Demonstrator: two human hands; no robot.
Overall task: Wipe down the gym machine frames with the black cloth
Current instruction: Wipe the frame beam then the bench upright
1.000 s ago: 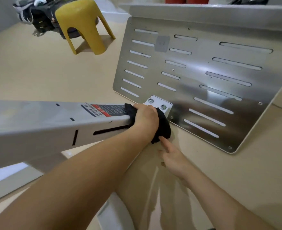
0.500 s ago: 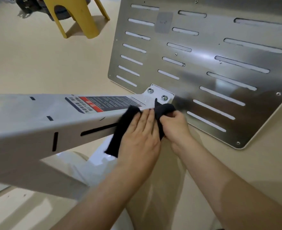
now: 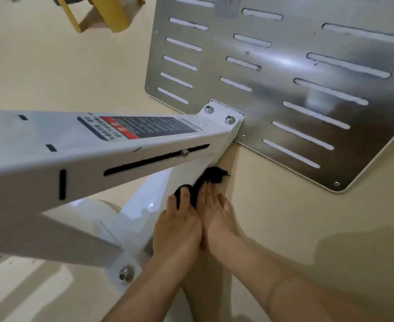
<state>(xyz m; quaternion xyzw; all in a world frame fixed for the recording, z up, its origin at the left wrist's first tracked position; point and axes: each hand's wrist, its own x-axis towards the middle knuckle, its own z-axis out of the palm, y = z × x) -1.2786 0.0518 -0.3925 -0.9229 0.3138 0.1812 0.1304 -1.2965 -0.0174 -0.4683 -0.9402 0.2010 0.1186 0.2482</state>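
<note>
Two hands were in view, one left hand point(image 3: 177, 226) and one right hand point(image 3: 217, 217), with one black cloth point(image 3: 212, 175). One white frame point(image 3: 79, 163) bore one label point(image 3: 140, 127). Three bolts showed: two bracket bolts point(image 3: 208, 109) far, one joint bolt point(image 3: 124, 274) near. There was one slotted plate point(image 3: 284, 73) and one yellow stool point(image 3: 117, 17).

Even light; soft glare on steel plate point(image 3: 291, 66); faint shadows on floor point(image 3: 344, 242); wide-angle bending; slight blur.

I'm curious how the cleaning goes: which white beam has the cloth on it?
The lower slanted beam, under the labelled beam: the left hand and right hand press the cloth against it.
</note>
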